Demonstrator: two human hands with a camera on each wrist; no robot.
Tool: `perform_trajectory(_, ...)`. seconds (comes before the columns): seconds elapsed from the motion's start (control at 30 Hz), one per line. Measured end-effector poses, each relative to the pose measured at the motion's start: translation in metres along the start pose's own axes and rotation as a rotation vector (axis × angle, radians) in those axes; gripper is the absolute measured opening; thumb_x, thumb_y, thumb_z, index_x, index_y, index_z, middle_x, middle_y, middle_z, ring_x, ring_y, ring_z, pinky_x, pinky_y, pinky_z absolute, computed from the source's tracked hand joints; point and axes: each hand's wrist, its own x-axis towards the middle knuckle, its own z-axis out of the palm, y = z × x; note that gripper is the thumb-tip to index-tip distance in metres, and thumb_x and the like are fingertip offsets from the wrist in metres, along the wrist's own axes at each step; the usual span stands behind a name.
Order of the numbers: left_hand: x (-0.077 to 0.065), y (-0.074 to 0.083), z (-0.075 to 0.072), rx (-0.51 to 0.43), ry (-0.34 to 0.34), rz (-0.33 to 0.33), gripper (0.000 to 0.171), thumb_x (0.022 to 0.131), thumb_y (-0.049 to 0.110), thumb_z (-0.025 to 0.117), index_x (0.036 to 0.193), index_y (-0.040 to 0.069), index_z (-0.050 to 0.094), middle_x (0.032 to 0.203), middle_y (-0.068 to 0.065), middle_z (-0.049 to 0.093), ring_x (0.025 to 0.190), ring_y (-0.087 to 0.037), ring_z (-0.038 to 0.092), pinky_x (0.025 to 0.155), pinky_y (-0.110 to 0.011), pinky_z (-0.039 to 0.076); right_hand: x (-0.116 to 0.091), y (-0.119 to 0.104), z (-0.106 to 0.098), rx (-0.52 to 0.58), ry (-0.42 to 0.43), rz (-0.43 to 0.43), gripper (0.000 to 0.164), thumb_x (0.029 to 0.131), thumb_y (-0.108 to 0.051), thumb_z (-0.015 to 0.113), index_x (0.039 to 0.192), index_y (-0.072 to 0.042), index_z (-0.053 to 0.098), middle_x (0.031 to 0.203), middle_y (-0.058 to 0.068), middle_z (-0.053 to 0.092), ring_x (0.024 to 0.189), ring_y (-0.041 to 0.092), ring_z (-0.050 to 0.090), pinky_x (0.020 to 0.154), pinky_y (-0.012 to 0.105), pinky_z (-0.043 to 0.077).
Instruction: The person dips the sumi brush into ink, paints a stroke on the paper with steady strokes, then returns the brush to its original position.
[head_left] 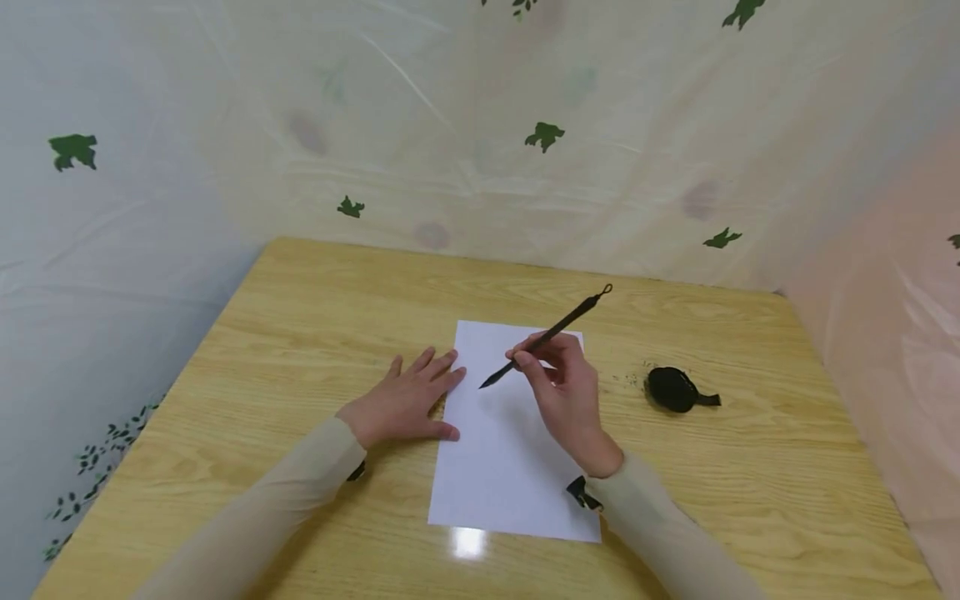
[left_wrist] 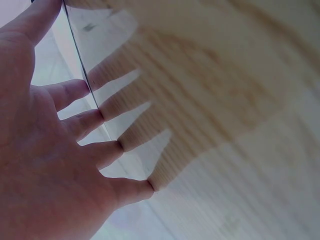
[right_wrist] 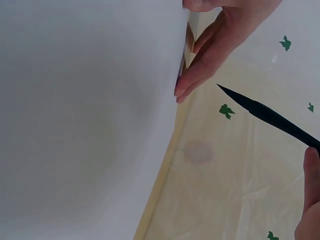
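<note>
A sheet of white paper (head_left: 495,483) lies on the wooden table, its left edge under the fingertips of my left hand (head_left: 405,402). That hand is spread with straight fingers; in the left wrist view the fingertips (left_wrist: 142,190) touch the tabletop and the paper's edge. My right hand (head_left: 570,396) pinches a black calligraphy brush (head_left: 562,323) between thumb and fingers above the paper. The brush slants, its pointed dark tip at the lower left and a hanging loop at its upper end. In the right wrist view the brush (right_wrist: 275,117) tip is raised off the sheet.
To the right of the paper sits a small round black ink dish (head_left: 671,389) with a short handle, dark specks beside it. The wooden table (head_left: 337,292) meets pale curtains (head_left: 420,142) with green leaf shapes at its back and sides.
</note>
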Motion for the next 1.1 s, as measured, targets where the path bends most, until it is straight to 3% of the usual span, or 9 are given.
perform_trajectory(0.27, 0.0, 0.0, 0.001, 0.015, -0.008, -0.008, 0.097, 0.089, 0.066, 0.069, 0.165, 0.019, 0.032, 0.173, -0.008, 0.016, 0.158, -0.039, 0.006, 0.116, -0.075, 0.013, -0.004, 0.009, 0.01, -0.058, -0.039, -0.004, 0.031, 0.09, 0.015, 0.07, 0.115, 0.006, 0.055, 0.102, 0.017, 0.071, 0.092, 0.032, 0.075, 0.08, 0.029, 0.06)
perform_trajectory(1.1, -0.001, 0.001, 0.002, 0.008, 0.015, 0.009, 0.095, 0.09, 0.064, 0.07, 0.164, 0.017, 0.032, 0.173, -0.008, 0.017, 0.158, -0.04, 0.006, 0.116, -0.075, 0.013, -0.007, 0.013, 0.017, -0.151, -0.095, 0.024, 0.032, 0.091, 0.006, 0.074, 0.117, 0.0, 0.057, 0.104, 0.01, 0.073, 0.096, 0.026, 0.076, 0.076, 0.026, 0.06)
